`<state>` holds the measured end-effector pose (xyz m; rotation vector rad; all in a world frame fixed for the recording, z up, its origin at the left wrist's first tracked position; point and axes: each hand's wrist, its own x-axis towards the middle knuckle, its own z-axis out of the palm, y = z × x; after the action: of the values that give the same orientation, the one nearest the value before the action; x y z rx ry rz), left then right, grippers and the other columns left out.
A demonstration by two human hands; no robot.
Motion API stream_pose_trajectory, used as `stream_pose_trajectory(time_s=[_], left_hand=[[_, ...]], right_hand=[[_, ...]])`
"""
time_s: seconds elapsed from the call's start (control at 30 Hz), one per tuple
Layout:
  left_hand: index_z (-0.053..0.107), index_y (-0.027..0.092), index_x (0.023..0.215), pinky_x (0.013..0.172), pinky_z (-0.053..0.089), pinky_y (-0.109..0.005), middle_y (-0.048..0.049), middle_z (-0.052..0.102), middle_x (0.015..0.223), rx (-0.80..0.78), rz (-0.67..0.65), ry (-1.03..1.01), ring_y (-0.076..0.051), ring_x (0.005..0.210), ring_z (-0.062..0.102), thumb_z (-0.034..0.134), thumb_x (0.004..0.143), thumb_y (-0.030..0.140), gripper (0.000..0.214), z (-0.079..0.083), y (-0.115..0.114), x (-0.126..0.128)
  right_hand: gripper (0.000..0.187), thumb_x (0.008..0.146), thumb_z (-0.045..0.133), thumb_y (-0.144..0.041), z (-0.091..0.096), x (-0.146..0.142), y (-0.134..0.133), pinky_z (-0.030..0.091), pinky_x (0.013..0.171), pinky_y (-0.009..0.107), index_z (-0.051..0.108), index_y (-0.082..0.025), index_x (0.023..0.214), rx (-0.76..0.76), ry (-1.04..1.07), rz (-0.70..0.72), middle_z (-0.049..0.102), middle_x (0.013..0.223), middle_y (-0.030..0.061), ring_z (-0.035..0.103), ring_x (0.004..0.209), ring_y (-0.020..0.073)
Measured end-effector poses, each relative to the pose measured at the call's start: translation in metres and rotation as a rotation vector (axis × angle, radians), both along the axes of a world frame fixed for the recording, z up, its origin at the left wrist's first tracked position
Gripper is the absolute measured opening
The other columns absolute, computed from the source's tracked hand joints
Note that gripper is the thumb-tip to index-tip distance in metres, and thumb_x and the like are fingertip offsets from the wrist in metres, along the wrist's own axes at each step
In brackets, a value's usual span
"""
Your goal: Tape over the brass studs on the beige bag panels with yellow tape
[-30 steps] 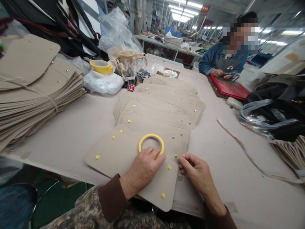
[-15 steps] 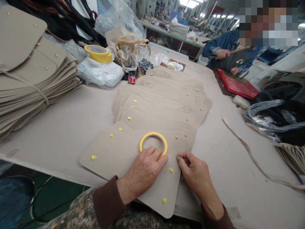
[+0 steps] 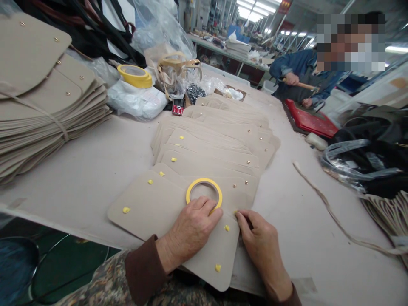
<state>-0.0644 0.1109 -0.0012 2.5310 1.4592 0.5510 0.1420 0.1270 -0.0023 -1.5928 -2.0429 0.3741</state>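
My left hand [image 3: 190,231] grips the lower edge of a yellow tape roll [image 3: 204,182], which stands over the beige panels. Under that hand lies a beige panel [image 3: 210,255] with rounded corners and yellow tape bits [image 3: 218,268] on it. To the right, thumb and forefinger of my right hand [image 3: 263,238] pinch a small bit of yellow tape [image 3: 235,212] at the panel's right edge. Another beige panel [image 3: 143,199] sticks out to the left, also dotted with yellow tape. Behind them, overlapping panels [image 3: 216,146] with metal snaps fan away across the table.
A tied stack of beige panels [image 3: 47,114] stands at left. Beyond it, a second yellow tape roll [image 3: 135,75] rests on a white plastic bag [image 3: 137,100]. A beige strip [image 3: 325,202] lies at right. Across the table a co-worker [image 3: 296,68] holds a hammer over a red slab [image 3: 307,119].
A yellow bit of tape now shows at my right fingertips. The view has shifted slightly. My left hand keeps its hold on the roll, and the co-worker's hammer has changed angle.
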Motion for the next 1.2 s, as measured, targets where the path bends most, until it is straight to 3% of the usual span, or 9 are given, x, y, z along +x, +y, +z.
stream_pose_trajectory(time_s=[0.13,0.3,0.4,0.47,0.57,0.67,0.87,1.03,1.2], left_hand=[[0.057,0.017,0.097,0.082,0.051,-0.041,-0.0076,0.056,0.098,0.032,-0.009,-0.039,-0.025,0.091,0.05,0.046,0.094,0.015,0.011,-0.002,-0.001,0.0],[0.061,0.015,0.101,0.077,0.052,-0.038,-0.0086,0.06,0.091,0.215,0.008,-0.207,-0.023,0.085,0.054,0.035,0.097,0.013,0.026,0.0,-0.004,-0.002],[0.06,0.015,0.103,0.072,0.053,-0.035,-0.0084,0.063,0.089,0.287,0.0,-0.285,-0.021,0.08,0.057,0.035,0.097,0.011,0.027,0.002,-0.005,-0.006],[0.059,0.016,0.109,0.073,0.054,-0.033,-0.0079,0.065,0.092,0.291,-0.015,-0.342,-0.02,0.081,0.06,0.037,0.097,0.011,0.026,0.003,-0.005,-0.008],[0.047,0.018,0.132,0.079,0.055,-0.032,-0.0076,0.067,0.1,0.254,-0.049,-0.399,-0.018,0.09,0.064,0.04,0.098,0.012,0.035,0.005,-0.004,-0.01],[0.034,0.016,0.142,0.081,0.056,-0.032,-0.0099,0.068,0.107,0.254,-0.036,-0.415,-0.019,0.091,0.066,0.042,0.1,0.017,0.043,0.007,-0.005,-0.008],[0.038,0.012,0.135,0.071,0.056,-0.031,-0.0103,0.07,0.099,0.287,0.013,-0.357,-0.02,0.08,0.067,0.04,0.101,0.02,0.036,0.01,-0.01,-0.004],[0.043,0.014,0.13,0.069,0.053,-0.029,-0.0075,0.069,0.093,0.296,0.006,-0.358,-0.019,0.077,0.066,0.038,0.1,0.017,0.03,0.012,-0.013,-0.002],[0.055,0.017,0.103,0.067,0.05,-0.027,-0.0034,0.064,0.081,0.232,-0.033,-0.382,-0.017,0.073,0.062,0.038,0.099,0.014,0.017,0.017,-0.01,-0.002]], right_hand=[[0.019,0.088,0.051,-0.029,0.005,-0.008,0.01,0.045,0.065,0.027,0.065,-0.021,0.079,-0.048,-0.032,-0.005,0.069,0.072,0.0012,0.064,0.065,0.0167],[0.019,0.086,0.053,-0.03,0.022,-0.009,0.013,0.038,0.056,0.026,0.06,-0.022,0.07,-0.216,-0.142,0.011,0.06,0.06,-0.0037,0.055,0.055,0.0144],[0.025,0.087,0.053,-0.031,0.026,0.001,0.01,0.039,0.054,0.025,0.061,-0.022,0.066,-0.363,-0.115,0.088,0.061,0.057,-0.0038,0.057,0.054,0.0147],[0.026,0.089,0.052,-0.033,0.027,0.007,0.007,0.044,0.057,0.025,0.065,-0.022,0.07,-0.375,-0.02,0.097,0.066,0.062,-0.0022,0.061,0.059,0.0161],[0.019,0.09,0.055,-0.033,0.028,0.006,0.001,0.05,0.065,0.026,0.07,-0.021,0.086,-0.173,0.147,0.069,0.072,0.077,0.0015,0.065,0.068,0.0171],[0.013,0.09,0.057,-0.024,0.034,-0.008,-0.006,0.052,0.067,0.025,0.068,-0.02,0.097,0.053,0.245,0.185,0.071,0.081,0.0024,0.065,0.068,0.0151],[0.025,0.089,0.054,-0.007,0.037,-0.031,-0.007,0.054,0.078,0.026,0.062,-0.02,0.108,0.309,0.202,0.427,0.07,0.095,0.0056,0.066,0.086,0.0161],[0.018,0.089,0.049,-0.006,0.03,-0.035,-0.006,0.053,0.065,0.025,0.06,-0.019,0.092,0.363,0.173,0.424,0.067,0.077,0.0035,0.064,0.07,0.0149],[0.018,0.087,0.047,-0.006,0.031,-0.039,-0.009,0.05,0.057,0.022,0.059,-0.019,0.086,0.447,0.142,0.367,0.063,0.067,0.0015,0.06,0.06,0.0132]])
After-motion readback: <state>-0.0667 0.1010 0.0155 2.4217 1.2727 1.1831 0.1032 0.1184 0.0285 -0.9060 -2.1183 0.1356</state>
